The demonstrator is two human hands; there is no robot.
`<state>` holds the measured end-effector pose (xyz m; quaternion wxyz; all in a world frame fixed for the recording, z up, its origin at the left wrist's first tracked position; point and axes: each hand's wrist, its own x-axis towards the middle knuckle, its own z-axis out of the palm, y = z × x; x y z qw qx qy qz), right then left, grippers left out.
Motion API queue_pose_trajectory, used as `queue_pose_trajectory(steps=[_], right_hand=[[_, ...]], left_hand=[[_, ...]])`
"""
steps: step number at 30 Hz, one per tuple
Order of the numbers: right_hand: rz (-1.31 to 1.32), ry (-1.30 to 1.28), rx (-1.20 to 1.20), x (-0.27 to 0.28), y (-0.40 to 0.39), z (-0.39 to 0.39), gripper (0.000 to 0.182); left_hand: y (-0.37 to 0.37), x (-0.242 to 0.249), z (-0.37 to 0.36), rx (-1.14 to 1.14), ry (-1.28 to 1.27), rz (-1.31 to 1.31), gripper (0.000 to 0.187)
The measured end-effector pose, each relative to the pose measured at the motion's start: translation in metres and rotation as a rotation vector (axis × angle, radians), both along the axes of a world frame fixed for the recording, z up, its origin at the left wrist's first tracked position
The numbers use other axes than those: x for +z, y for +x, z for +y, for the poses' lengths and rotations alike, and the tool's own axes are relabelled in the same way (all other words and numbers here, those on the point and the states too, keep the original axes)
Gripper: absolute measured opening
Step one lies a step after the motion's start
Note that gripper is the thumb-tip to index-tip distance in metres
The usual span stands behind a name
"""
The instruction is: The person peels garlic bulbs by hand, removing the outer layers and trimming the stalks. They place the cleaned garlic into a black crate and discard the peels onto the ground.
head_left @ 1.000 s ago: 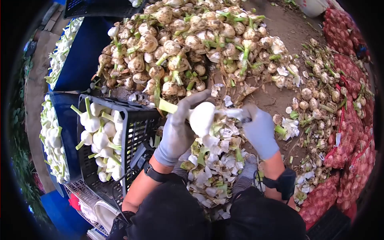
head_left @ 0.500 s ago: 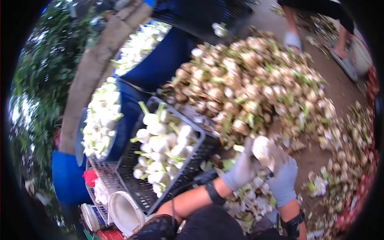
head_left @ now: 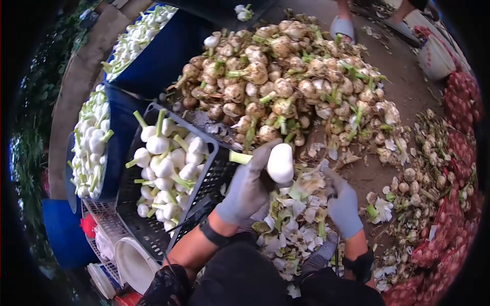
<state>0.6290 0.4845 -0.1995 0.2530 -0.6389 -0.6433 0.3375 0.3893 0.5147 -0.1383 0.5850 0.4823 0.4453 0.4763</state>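
My gloved left hand [head_left: 247, 188] is closed around one peeled white bulb [head_left: 280, 162], held above the peel heap [head_left: 293, 224] at my knees, its green stem [head_left: 240, 157] poking left past my thumb. My right hand [head_left: 343, 205] hangs just beside it, fingers curled; whether they grip anything I cannot tell. The ground is bare brown dirt [head_left: 403, 86], outdoors. One black crate [head_left: 201, 189] of peeled bulbs sits to my left, two blue tubs [head_left: 168, 56] beyond it. One big pile [head_left: 286, 81] of unpeeled bulbs lies ahead. Red mesh sacks [head_left: 459, 148] line the right edge. Two sandalled feet [head_left: 342, 25] stand at the top.
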Motion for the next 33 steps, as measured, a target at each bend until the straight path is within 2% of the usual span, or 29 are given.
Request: queue_pose_trajectory(steps=[1,2,3,4,5,6,8,10,11,13,14,15,16,18,19,20,22,23,24,25,26,28,29,30,31,33], right_hand=[[-0.041,-0.069,0.002,0.010,-0.006,0.000,0.041],[-0.092,-0.148,-0.011,0.021,-0.007,-0.004,0.036],[-0.098,-0.157,-0.031,0.021,-0.004,-0.005,0.036],[-0.289,-0.221,0.056,0.023,0.003,0.000,0.032],[-0.486,-0.290,0.144,0.025,0.014,0.006,0.029],[-0.512,-0.299,0.121,0.022,0.022,0.013,0.029],[-0.445,0.014,-0.011,0.006,0.029,0.028,0.032],[-0.395,0.061,-0.050,0.005,0.028,0.059,0.034],[-0.467,0.122,-0.131,-0.002,0.027,0.077,0.034],[-0.545,0.196,-0.221,-0.001,0.024,0.112,0.034],[-0.544,0.077,-0.248,0.004,0.020,0.127,0.035],[-0.537,-0.046,-0.274,0.007,0.015,0.141,0.035],[-0.510,-0.199,-0.231,0.000,0.008,0.156,0.036],[-0.525,-0.304,-0.282,-0.037,0.011,0.176,0.034],[-0.526,-0.291,-0.298,-0.042,0.015,0.181,0.034],[-0.477,-0.236,-0.307,-0.046,0.019,0.178,0.032],[-0.434,-0.192,-0.308,-0.042,0.021,0.156,0.032],[-0.254,-0.132,-0.366,-0.034,0.023,0.137,0.031],[-0.076,-0.075,-0.419,-0.029,0.024,0.121,0.030],[-0.183,-0.005,-0.320,-0.030,0.027,0.108,0.033],[-0.190,-0.018,-0.312,-0.032,0.027,0.104,0.033],[-0.001,0.018,-0.397,-0.029,0.023,0.114,0.038],[-0.129,-0.035,-0.355,-0.041,0.027,0.129,0.048],[-0.132,-0.068,-0.358,-0.052,0.022,0.142,0.047],[-0.367,-0.195,-0.271,-0.036,0.016,0.158,0.037],[-0.389,-0.226,-0.333,-0.039,0.013,0.180,0.032]], left_hand=[[-0.014,0.021,0.003,0.246,-0.217,-0.353,0.044],[-0.034,0.049,0.000,0.343,-0.085,-0.151,0.039],[-0.064,0.057,-0.004,0.480,0.128,0.094,0.031],[-0.091,0.081,-0.005,0.614,0.176,0.445,0.024],[-0.135,0.084,-0.007,0.614,0.382,1.007,0.020],[-0.154,0.100,-0.015,0.537,0.382,1.436,0.021],[-0.160,0.113,-0.026,0.669,0.323,1.236,0.025],[-0.117,0.123,-0.023,0.684,0.577,1.084,0.029],[-0.092,0.119,-0.019,0.618,0.552,0.833,0.032],[-0.049,0.112,-0.003,0.306,0.398,0.793,0.027],[-0.040,0.088,0.008,0.200,0.420,0.669,0.026],[-0.016,0.079,0.013,0.166,0.163,0.496,0.026],[-0.002,0.069,0.023,0.028,0.063,0.539,0.024],[0.022,0.023,0.042,-0.179,0.251,0.661,0.023],[0.030,-0.003,0.048,-0.224,0.071,0.585,0.024],[0.037,-0.020,0.053,-0.249,0.076,0.605,0.025],[0.042,-0.041,0.058,-0.250,0.071,0.528,0.032],[0.042,-0.051,0.061,-0.247,0.067,0.522,0.032],[0.042,-0.061,0.063,-0.172,0.171,0.585,0.036],[0.043,-0.073,0.060,-0.095,0.264,0.646,0.041],[0.042,-0.088,0.058,-0.134,0.163,0.634,0.047],[0.051,-0.105,0.049,-0.146,0.038,0.553,0.046],[0.056,-0.106,0.044,-0.205,0.000,0.577,0.045],[0.060,-0.111,0.039,-0.228,0.015,0.536,0.041],[0.063,-0.109,0.037,-0.260,0.005,0.539,0.039],[0.069,-0.100,0.041,-0.255,0.002,0.475,0.036]])
